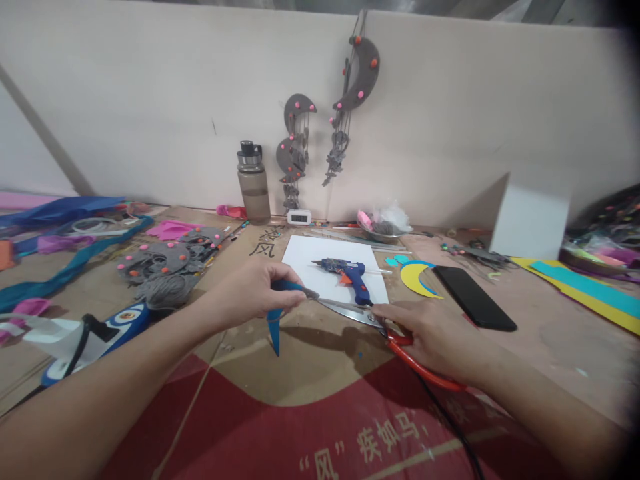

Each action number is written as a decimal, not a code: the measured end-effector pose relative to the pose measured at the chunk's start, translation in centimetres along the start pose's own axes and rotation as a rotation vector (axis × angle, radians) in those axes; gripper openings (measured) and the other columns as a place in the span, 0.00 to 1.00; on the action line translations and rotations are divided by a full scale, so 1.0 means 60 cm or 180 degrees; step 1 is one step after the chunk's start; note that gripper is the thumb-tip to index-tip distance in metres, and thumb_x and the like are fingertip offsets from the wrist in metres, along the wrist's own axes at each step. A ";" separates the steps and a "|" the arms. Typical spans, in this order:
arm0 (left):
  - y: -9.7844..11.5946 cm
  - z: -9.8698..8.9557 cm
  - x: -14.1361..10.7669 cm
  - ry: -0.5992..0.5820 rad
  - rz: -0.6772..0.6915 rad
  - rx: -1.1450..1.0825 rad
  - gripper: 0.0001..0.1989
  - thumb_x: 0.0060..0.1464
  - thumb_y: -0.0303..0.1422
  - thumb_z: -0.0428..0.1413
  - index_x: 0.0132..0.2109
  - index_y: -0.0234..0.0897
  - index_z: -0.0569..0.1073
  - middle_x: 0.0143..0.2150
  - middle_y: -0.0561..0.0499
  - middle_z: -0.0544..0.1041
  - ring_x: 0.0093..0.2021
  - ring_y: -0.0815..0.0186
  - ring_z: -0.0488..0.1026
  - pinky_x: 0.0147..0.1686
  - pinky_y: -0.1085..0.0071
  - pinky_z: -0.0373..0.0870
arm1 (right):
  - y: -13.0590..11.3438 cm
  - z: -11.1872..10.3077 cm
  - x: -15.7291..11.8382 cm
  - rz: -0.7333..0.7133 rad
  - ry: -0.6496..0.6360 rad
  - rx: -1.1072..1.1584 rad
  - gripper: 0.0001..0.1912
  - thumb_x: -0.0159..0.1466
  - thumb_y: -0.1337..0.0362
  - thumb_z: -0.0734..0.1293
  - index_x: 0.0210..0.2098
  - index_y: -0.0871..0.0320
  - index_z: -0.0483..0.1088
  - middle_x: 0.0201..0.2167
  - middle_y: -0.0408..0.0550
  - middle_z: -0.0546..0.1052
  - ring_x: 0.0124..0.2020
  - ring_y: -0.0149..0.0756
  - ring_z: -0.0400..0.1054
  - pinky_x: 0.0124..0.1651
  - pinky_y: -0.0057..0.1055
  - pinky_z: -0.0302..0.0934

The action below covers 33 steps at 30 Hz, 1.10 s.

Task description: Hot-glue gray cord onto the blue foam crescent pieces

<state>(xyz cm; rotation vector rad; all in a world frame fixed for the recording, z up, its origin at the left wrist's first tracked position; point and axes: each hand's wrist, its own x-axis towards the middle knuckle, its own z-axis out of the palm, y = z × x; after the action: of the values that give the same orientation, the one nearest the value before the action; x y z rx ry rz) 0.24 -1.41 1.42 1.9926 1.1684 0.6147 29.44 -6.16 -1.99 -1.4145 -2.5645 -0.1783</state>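
Observation:
Over the cardboard sheet [250,383], my left hand [273,287] pinches a blue crescent-shaped cutout [273,327], with one pointed end hanging down. The other end, darker, points right toward the blade tips of red-handled scissors [355,313]. My right hand [425,330] grips those scissors by the handles. Whether the blades touch the cutout I cannot tell. Behind the scissors, a blue glue gun [345,270] lies on a white sheet [305,257]. A yellow crescent [417,279] with a blue edge showing beneath it rests to the right.
A black phone [473,297] lies right of the yellow crescent. Grey crescent hangings [367,73] hang on the white wall. A water bottle [254,190] and a small digital clock [299,217] stand at the back. Grey yarn [167,290] and colored strips [85,257] cover the left.

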 end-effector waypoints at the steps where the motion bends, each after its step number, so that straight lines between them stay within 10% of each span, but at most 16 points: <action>1: 0.000 0.000 0.000 0.0006 -0.0004 -0.0025 0.07 0.45 0.36 0.57 0.28 0.37 0.75 0.19 0.55 0.70 0.18 0.73 0.63 0.17 0.78 0.58 | 0.000 0.000 0.000 0.0001 -0.0030 0.0007 0.17 0.57 0.64 0.63 0.47 0.52 0.71 0.29 0.49 0.77 0.28 0.34 0.67 0.32 0.27 0.53; 9: 0.006 -0.009 -0.001 0.0127 -0.0086 -0.0474 0.10 0.43 0.39 0.58 0.28 0.38 0.77 0.19 0.53 0.72 0.16 0.73 0.61 0.15 0.78 0.55 | 0.013 0.009 0.008 0.0236 -0.0084 0.0052 0.15 0.58 0.64 0.62 0.45 0.50 0.71 0.33 0.49 0.77 0.33 0.37 0.69 0.33 0.28 0.54; 18: -0.005 -0.009 0.006 0.0130 0.0086 -0.0911 0.10 0.47 0.39 0.58 0.27 0.37 0.76 0.26 0.51 0.76 0.20 0.74 0.64 0.18 0.78 0.60 | 0.069 0.022 0.022 0.1973 0.0356 -0.0252 0.19 0.61 0.56 0.58 0.47 0.56 0.68 0.30 0.52 0.75 0.28 0.39 0.68 0.28 0.29 0.51; 28: -0.008 0.013 0.006 0.0890 0.1164 -0.0129 0.05 0.48 0.33 0.58 0.32 0.40 0.79 0.41 0.47 0.75 0.39 0.65 0.72 0.33 0.72 0.69 | 0.073 0.034 0.022 0.1072 0.0797 -0.0383 0.15 0.62 0.60 0.59 0.42 0.61 0.71 0.40 0.59 0.71 0.46 0.49 0.62 0.49 0.44 0.53; 33: -0.024 0.018 -0.011 0.1174 0.2346 0.0647 0.10 0.50 0.28 0.57 0.39 0.47 0.79 0.49 0.47 0.73 0.48 0.62 0.70 0.46 0.65 0.67 | -0.016 -0.014 0.052 0.0793 0.1121 0.1503 0.16 0.65 0.56 0.56 0.42 0.55 0.70 0.43 0.50 0.72 0.46 0.39 0.63 0.50 0.38 0.55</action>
<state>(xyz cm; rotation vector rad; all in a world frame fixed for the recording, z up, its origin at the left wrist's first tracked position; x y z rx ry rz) -0.02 -1.91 -0.40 2.5636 0.6725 1.3168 27.14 -4.28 -0.44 -1.3540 -1.9593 0.1902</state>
